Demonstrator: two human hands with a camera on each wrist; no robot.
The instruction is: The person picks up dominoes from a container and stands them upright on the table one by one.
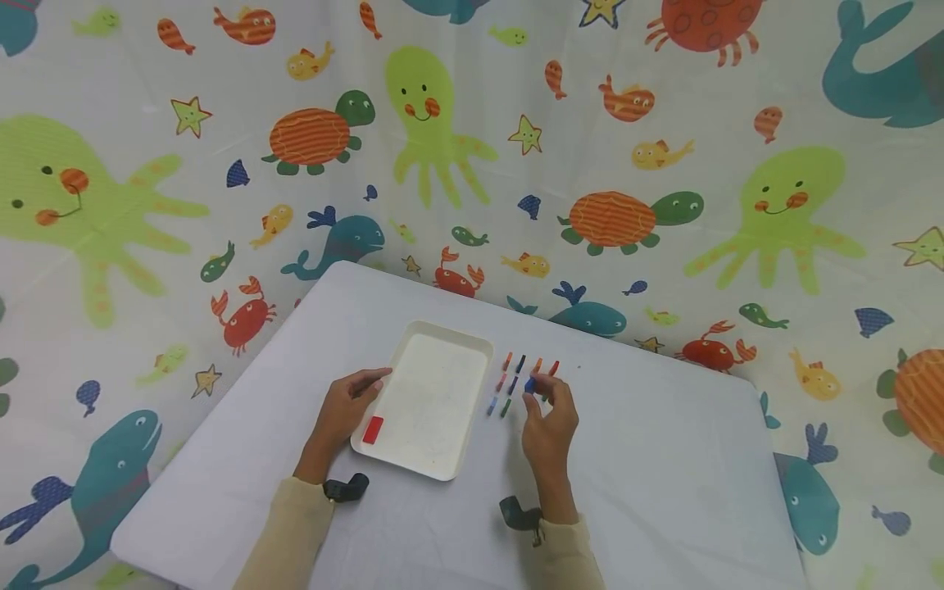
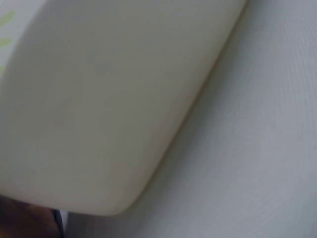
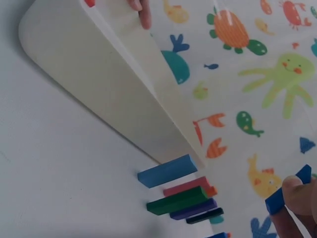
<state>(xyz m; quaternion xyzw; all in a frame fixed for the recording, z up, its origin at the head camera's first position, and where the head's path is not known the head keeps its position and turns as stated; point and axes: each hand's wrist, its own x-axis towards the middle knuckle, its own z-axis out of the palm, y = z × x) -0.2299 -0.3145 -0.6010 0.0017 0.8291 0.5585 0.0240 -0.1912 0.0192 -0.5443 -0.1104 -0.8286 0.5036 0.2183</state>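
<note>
A shallow white tray (image 1: 435, 393) lies on the table, with a flat red piece (image 1: 373, 430) in its near left corner. My left hand (image 1: 347, 410) is at the tray's left rim, fingertips right at the edge; in the left wrist view the tray's outer wall (image 2: 109, 114) fills much of the picture. Between thumb and fingers, my right hand (image 1: 549, 422) pinches a short blue stick (image 3: 287, 190) above the table. Just beyond it, several small coloured sticks lie in rows to the right of the tray, among them a light blue one (image 3: 167, 171) and a green one (image 3: 176, 201).
The white-covered table (image 1: 656, 475) reaches out on both sides of the tray. Behind it hangs a curtain (image 1: 457, 221) printed with sea animals. Each wrist wears a dark camera, the left one (image 1: 347, 488) near the tray's front corner.
</note>
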